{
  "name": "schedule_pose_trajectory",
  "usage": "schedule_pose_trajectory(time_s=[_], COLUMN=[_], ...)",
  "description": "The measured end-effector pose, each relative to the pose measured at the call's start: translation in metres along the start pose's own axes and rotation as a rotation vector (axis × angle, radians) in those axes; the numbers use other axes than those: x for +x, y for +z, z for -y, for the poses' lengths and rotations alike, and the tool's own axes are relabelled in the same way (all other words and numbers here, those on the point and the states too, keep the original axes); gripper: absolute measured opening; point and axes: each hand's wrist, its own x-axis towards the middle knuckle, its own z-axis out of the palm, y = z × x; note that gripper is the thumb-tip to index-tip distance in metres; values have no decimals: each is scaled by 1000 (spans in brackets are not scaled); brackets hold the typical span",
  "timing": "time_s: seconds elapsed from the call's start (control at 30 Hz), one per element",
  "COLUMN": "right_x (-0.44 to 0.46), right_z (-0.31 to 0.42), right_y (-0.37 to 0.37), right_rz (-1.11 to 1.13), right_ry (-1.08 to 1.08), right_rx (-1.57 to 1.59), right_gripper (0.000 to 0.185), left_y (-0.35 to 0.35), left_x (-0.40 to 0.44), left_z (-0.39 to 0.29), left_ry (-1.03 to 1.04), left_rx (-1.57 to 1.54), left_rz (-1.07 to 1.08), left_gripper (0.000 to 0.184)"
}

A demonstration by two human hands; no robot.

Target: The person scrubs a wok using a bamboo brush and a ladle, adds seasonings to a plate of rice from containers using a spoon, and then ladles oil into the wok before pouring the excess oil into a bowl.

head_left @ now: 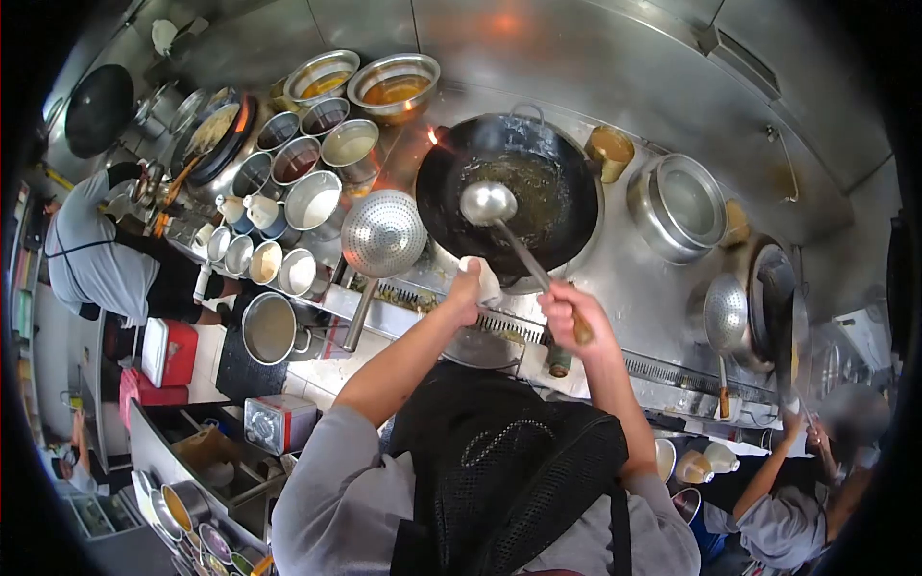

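Observation:
A large black wok (442,202) sits on the stove in front of me, with oily liquid (533,187) in its bottom. My left hand (465,291) is closed on a white cloth (489,284) at the wok's near rim; whether it also grips a wok handle is hidden. My right hand (576,319) is wrapped around the wooden-ended handle of a metal ladle (488,204), whose bowl hangs over the wok. Left of the wok, a perforated strainer (384,233) lies with its handle pointing toward me.
Steel pots of sauces and powders (313,200) crowd the left, with two metal bowls (394,88) behind. A flame (432,136) shows at the wok's left edge. A stacked pot (678,208) and another strainer (725,312) stand right. Co-workers (101,245) are on both sides.

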Motion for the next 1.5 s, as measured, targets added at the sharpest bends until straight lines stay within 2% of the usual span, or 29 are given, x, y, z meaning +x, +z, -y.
schedule_pose_trajectory(time_s=[0.07,0.13,0.2,0.23,0.27,0.33,0.47,0.53,0.57,0.63,0.7,0.73,0.77,0.87,0.93,1.0,1.1,1.23,1.3,1.33,1.4,1.5], right_x=[29,34,21,7,-10,-45,-71,-52,-33,1,7,5,4,-38,-73,-87,-77,1,28,29,19,-71], right_z=[17,19,6,3,-1,-3,-2,8,16,35,36,34,31,18,12,14,14,23,14,13,12,27], right_y=[-20,-24,-22,-22,-16,1,24,12,-11,-20,-25,-28,-30,-18,5,21,14,-32,-29,-38,-58,-29], right_rz=[-19,-31,-198,-233,-225,-293,-241,-102,-18,-28,-42,-93,-141,-238,-283,-329,-131,-9,-290,-288,-471,-496], right_ry=[-59,-120,-293,-259,-252,-213,-86,29,56,14,-31,-124,-215,-205,-148,-107,28,23,-264,-267,-531,-583], right_rx=[24,39,-272,-301,-309,-363,-241,-152,-113,-50,15,-152,-322,-418,-403,-386,-167,-247,-712,-711,-1617,-1816], right_gripper=[39,42,53,61,61,60,54,47,42,43,45,48,51,56,56,57,56,58,62,62,67,69], left_y=[-8,-17,-21,-23,-20,-7,-15,-12,-13,-19,-15,-12,-9,-3,-10,-6,-2,-1,-12,-5,6,-5], left_x=[5,19,33,35,31,18,33,33,39,56,50,47,43,26,37,35,40,41,66,49,19,31], left_z=[6,15,13,12,9,2,5,-8,-4,13,18,18,18,7,3,-1,5,10,19,10,-6,-2], left_ry=[-25,-44,-38,-36,-28,35,-10,-142,-139,9,57,111,113,99,-46,-56,-37,-6,0,2,-117,-238], left_rx=[22,-14,-29,-46,-54,-60,-110,-100,-103,-129,-118,-112,-116,-107,-189,-168,-142,-90,-32,-30,-81,-140], left_rz=[-17,91,105,131,124,-6,99,179,177,169,138,110,108,51,200,183,173,129,118,120,129,217], left_gripper=[48,48,48,48,48,48,38,30,30,25,25,26,26,23,23,22,22,20,20,20,19,16])
